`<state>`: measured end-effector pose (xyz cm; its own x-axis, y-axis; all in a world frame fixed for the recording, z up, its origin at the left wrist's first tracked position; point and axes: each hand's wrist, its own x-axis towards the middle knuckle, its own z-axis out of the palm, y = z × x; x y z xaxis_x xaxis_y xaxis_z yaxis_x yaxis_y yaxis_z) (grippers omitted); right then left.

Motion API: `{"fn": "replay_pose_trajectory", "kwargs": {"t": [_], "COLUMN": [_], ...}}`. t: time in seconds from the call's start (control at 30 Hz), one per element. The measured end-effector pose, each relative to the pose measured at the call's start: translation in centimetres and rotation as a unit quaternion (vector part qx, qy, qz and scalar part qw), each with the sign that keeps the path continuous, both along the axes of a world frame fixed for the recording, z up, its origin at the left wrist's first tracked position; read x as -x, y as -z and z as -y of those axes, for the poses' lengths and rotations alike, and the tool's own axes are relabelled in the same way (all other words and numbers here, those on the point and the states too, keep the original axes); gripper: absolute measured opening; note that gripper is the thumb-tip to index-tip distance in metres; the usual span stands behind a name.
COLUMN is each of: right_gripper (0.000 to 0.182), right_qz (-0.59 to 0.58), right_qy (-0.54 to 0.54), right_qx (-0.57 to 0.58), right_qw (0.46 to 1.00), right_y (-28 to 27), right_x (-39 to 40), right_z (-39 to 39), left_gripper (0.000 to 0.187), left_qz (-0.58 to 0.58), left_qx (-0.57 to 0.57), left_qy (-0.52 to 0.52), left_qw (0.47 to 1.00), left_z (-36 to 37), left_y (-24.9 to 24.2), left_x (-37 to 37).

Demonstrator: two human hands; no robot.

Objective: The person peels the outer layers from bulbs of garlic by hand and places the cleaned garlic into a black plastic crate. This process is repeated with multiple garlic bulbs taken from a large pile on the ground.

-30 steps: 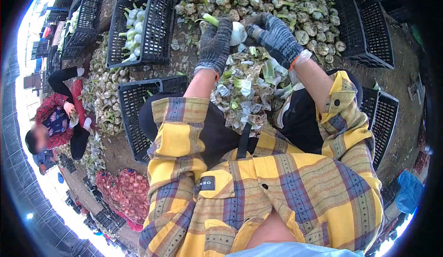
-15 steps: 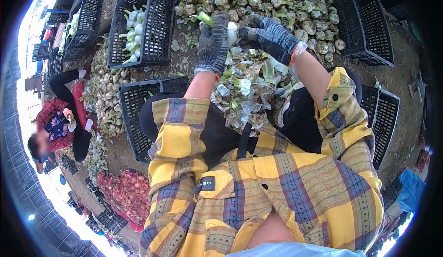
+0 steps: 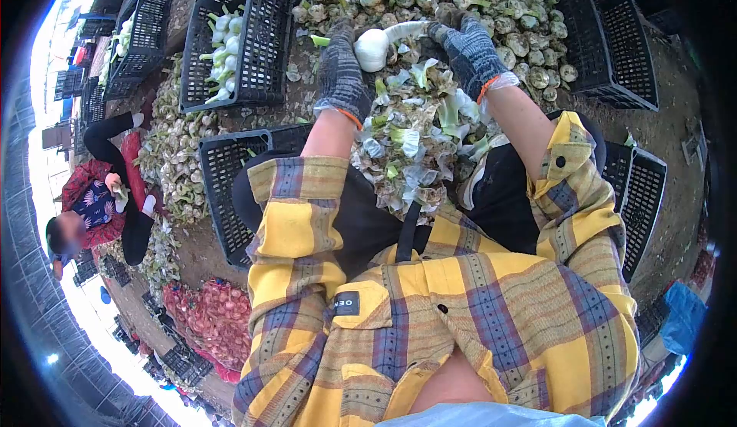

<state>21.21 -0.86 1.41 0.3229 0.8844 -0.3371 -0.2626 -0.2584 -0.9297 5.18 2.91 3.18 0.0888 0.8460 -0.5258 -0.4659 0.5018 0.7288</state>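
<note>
I saw the white bulb lying crosswise between my hands, stalk pointing right: my left hand was closed round its root end, my right hand gripped the stalk, above the heap of peelings.

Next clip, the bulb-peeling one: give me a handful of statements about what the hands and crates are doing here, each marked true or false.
1. Both hands wear knitted gloves. True: the left hand and the right hand are gloved in dark grey knit.
2. The white bulb lies alone on the ground. False: it is held up between the two hands, its stalk reaching toward the right hand.
3. The crate with cleaned white bulbs sits to the person's left. True.
4. The peelings pile lies inside a crate. False: it is heaped loose between the person's knees.
5. Another person sits at the left of the view beside heaped bulbs. True.
</note>
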Motion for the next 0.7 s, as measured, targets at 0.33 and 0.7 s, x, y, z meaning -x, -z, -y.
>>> {"fn": "replay_pose_trajectory", "kwargs": {"t": [0.33, 0.7], "right_gripper": [0.037, 0.018], "right_qz": [0.302, 0.211], "right_qy": [-0.477, -0.498], "right_qx": [-0.003, -0.169], "right_qw": [0.826, 0.824], "right_y": [-2.0, -2.9], "right_x": [-0.2, 3.2], "right_z": [2.1, 3.8], "left_gripper": [0.016, 0.024], "left_qz": [0.116, 0.058], "left_qx": [0.036, -0.051], "left_qy": [-0.047, 0.083], "left_qw": [0.991, 0.994], "left_z": [-1.1, -0.1], "left_y": [0.7, -0.9], "left_x": [1.6, 2.2]}}
